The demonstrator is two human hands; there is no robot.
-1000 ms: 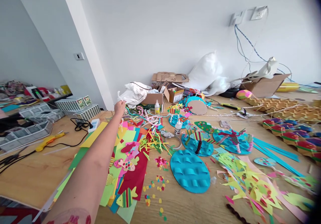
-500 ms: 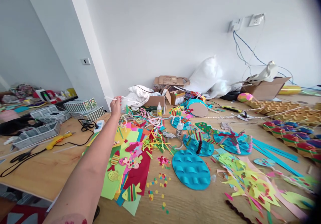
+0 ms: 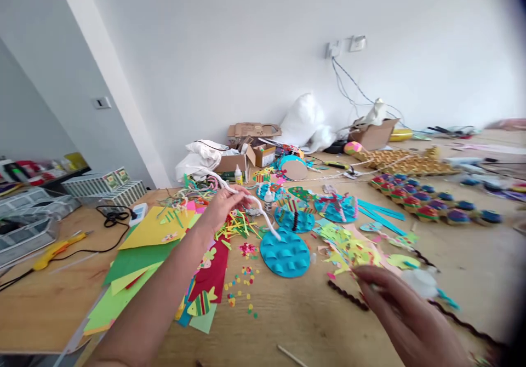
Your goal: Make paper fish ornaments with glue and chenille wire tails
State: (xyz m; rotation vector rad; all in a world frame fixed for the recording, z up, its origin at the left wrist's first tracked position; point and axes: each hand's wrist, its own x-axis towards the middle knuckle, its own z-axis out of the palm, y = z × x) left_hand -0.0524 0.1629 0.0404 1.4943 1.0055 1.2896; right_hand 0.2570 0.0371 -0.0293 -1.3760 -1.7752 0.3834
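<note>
My left hand is closed on a white twisted cord, above the paper scraps left of the middle. One end of the cord hangs down onto a round blue board with raised paper loops. At the lower right my right hand is blurred, near a dark brown twisted cord; whether its fingers hold anything is hard to make out. Behind the blue board stand more blue discs with striped paper fish, beside a small white glue bottle.
Coloured paper sheets lie at the left, with a yellow glue gun beyond them. Yellow-green scraps lie right of the middle. Painted egg-tray pieces and a cardboard box are at the right.
My left hand has moved right with the white cord, whose end now reaches the blue board. My right hand has come into view. The view has turned right.
</note>
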